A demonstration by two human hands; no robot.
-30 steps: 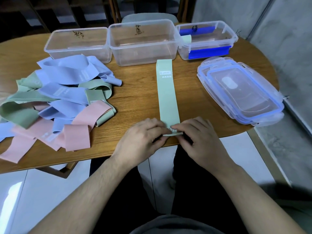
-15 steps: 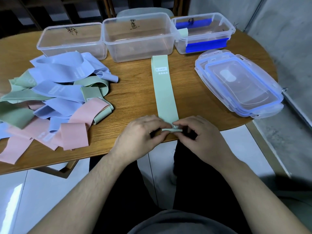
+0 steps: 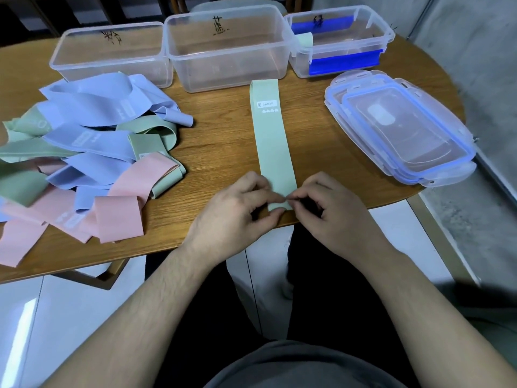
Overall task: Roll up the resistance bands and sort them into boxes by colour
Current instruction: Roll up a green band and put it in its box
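I see both my left hand [image 3: 235, 211] and right hand [image 3: 330, 208] pinching the green band [image 3: 272, 144] at the table's near edge, barely started rolling, with the heap [image 3: 84, 152] unsorted and seemingly one green roll boxed.

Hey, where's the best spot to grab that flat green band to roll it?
Probably the near short end of the green band, from the table's near edge: it lies flat and lengthwise, and both hands, left and right, pinch there.

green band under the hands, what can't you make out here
Head view only:
- Near end of the green band: covered by the left hand and right hand, so how far it is rolled is hidden.
- Pile of bands: cut off by the left edge.
- Marks on the boxes: too blurred to read.
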